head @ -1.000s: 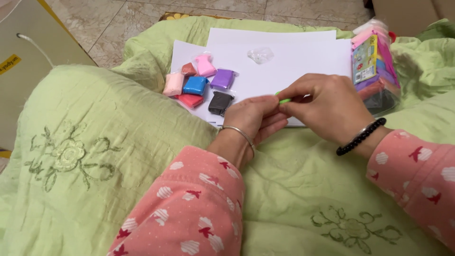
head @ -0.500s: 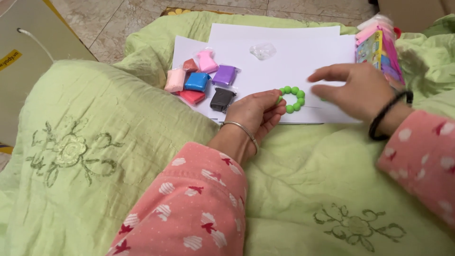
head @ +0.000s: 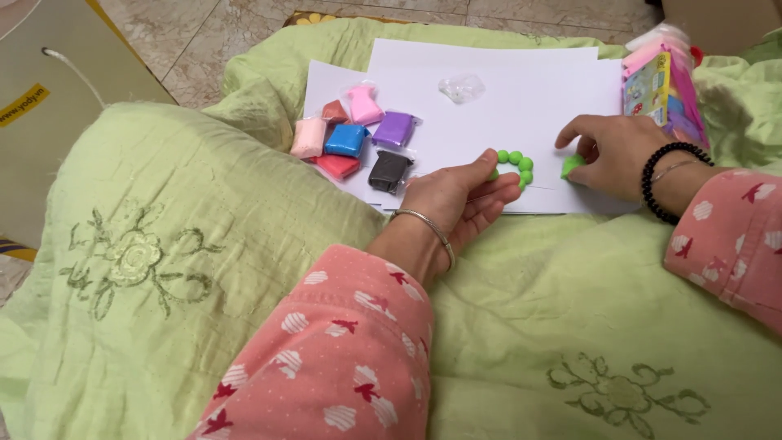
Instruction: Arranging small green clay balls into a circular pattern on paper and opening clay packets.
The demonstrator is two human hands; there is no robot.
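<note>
Left hand (head: 460, 200) lies open beside a green bead ring (head: 513, 165) near the white paper's (head: 521, 98) front edge; at three o'clock, right hand (head: 611, 155) pinches a green clay lump (head: 571, 165).

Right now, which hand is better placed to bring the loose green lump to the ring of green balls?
The right hand. Its fingers already touch the loose green lump on the white paper. The left hand rests against the ring of green balls, so it seems busy steadying it.
</note>
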